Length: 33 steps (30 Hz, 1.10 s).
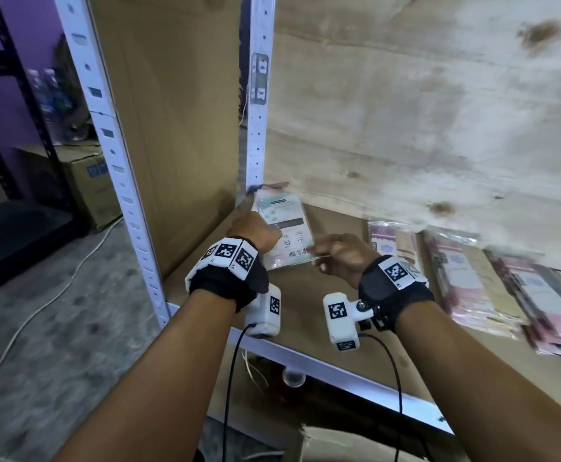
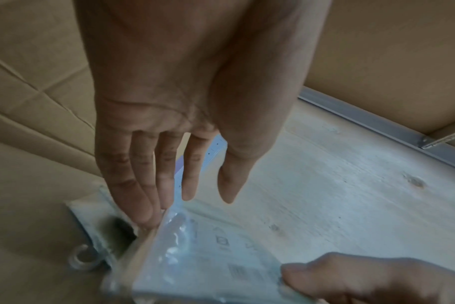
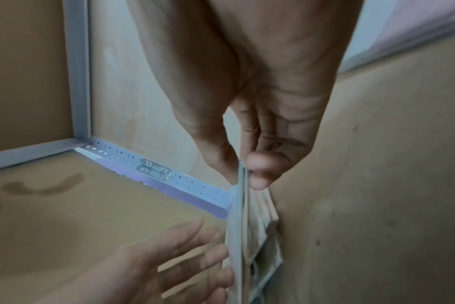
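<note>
A clear plastic packet (image 1: 284, 228) with a pale green card and a barcode lies in the back left corner of the shelf. My right hand (image 1: 322, 253) pinches its near right corner between thumb and forefinger (image 3: 260, 172). In the right wrist view the packet (image 3: 237, 236) shows edge-on, raised off another packet (image 3: 269, 226) under it. My left hand (image 1: 255, 230) is open, and its straight fingertips (image 2: 148, 216) touch the left edge of the packet (image 2: 208, 257). The lower packet (image 2: 91, 226) has a clear hanger hook.
Rows of pink and beige packets (image 1: 472, 288) lie along the shelf to the right. A cardboard side panel (image 1: 172, 128), a white metal front upright (image 1: 119, 161) and a plywood back (image 1: 406, 111) close in the corner. The shelf's metal front rail (image 1: 339, 371) runs below my wrists.
</note>
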Motion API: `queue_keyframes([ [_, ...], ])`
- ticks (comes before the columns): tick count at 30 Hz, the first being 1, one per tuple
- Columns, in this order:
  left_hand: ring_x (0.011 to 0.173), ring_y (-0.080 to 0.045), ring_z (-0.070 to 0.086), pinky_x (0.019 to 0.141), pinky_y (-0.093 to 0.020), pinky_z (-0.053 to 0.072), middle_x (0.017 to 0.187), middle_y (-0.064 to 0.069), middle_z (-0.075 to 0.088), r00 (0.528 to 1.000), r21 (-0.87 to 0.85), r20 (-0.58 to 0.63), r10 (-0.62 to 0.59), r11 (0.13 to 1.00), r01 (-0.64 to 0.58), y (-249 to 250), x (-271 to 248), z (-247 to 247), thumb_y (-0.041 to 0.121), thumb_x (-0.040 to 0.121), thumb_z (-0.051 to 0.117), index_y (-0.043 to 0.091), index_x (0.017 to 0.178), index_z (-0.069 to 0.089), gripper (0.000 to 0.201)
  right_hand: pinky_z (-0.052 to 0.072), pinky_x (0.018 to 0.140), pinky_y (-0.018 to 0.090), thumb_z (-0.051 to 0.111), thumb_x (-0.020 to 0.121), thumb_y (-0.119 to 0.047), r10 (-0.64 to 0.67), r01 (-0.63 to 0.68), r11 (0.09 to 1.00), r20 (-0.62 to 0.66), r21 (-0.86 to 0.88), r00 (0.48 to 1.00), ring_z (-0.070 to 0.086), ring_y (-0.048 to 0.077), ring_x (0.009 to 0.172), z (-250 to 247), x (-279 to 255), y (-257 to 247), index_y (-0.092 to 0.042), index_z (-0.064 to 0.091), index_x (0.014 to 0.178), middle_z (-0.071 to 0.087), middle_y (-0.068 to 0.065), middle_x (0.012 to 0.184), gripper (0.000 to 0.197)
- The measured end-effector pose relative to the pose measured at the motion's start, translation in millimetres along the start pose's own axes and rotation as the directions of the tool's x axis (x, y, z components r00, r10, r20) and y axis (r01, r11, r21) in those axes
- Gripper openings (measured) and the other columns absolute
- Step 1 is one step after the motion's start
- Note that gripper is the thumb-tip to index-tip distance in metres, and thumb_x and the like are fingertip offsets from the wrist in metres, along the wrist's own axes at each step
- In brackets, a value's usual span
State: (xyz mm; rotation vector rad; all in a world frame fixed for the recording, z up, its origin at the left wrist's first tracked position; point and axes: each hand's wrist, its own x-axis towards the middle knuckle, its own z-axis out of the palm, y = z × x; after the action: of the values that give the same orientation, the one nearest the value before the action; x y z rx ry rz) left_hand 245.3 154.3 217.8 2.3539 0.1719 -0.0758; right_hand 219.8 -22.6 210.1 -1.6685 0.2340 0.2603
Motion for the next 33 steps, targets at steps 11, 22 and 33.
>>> queue_keyframes([
  [11,0.086,-0.032,0.075,0.069,-0.041,0.063,0.106,-0.016,0.063,0.959,-0.778,0.275,0.063,0.6,0.183,69,-35,27,0.06,0.076,0.073,0.015,0.106,0.059,0.055,0.049,0.052,0.02,0.07,0.083,0.005,-0.453,0.428,0.872,-0.063,-0.239,0.889,0.06,0.019,0.065,-75,-74,-8,-0.004,0.072,0.097,0.069,0.005,0.075,0.017],
  [22,0.081,-0.023,0.076,0.062,-0.033,0.063,0.098,-0.016,0.076,0.92,-0.81,0.336,0.2,0.56,0.174,105,-56,91,0.009,0.097,0.058,-0.001,0.123,0.058,0.028,0.057,0.074,0.026,0.077,0.082,-0.034,-0.518,0.395,0.816,-0.232,-0.422,0.823,0.068,0.012,0.09,-183,-121,40,-0.025,0.072,0.097,0.071,-0.005,0.096,0.018],
  [33,0.087,-0.02,0.074,0.076,-0.032,0.062,0.095,-0.007,0.078,0.815,-0.707,0.47,0.339,0.698,0.117,125,-70,149,0.018,0.094,0.064,0.011,0.106,0.066,0.013,0.044,0.106,0.054,0.074,0.082,-0.004,-0.192,0.205,0.978,-0.197,0.047,0.961,0.065,0.037,0.106,-238,-123,86,-0.014,0.064,0.11,0.07,0.018,0.109,0.031],
])
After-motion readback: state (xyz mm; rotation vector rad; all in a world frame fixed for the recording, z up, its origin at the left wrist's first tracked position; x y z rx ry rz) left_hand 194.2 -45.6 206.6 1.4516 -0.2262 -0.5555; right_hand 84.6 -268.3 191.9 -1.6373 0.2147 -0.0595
